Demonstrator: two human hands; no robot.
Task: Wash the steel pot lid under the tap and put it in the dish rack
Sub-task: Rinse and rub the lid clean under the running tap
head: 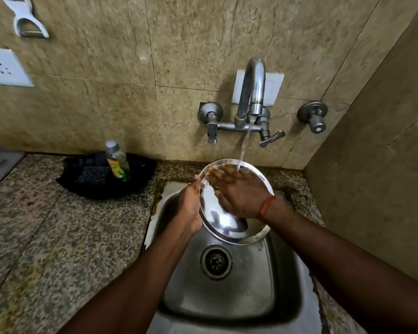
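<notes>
Steel sink (227, 297) below, water (244, 145) hitting the lid (223, 225) at twelve; left hand (191, 206) clamps its nine-o'clock rim, right hand (241, 191) presses flat, fingers (219, 175) straight.

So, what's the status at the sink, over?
Left hand grips the steel pot lid by its rim. Right hand flat on its face. Lid tilted over the sink, tap water hitting it. Dish rack not in view.

Speckled granite counter (58, 225) bearing black tray (140, 175)

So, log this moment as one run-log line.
phase: rinsing | left hand: grips steel pot lid rim | right hand: flat on lid | tap: running
</notes>
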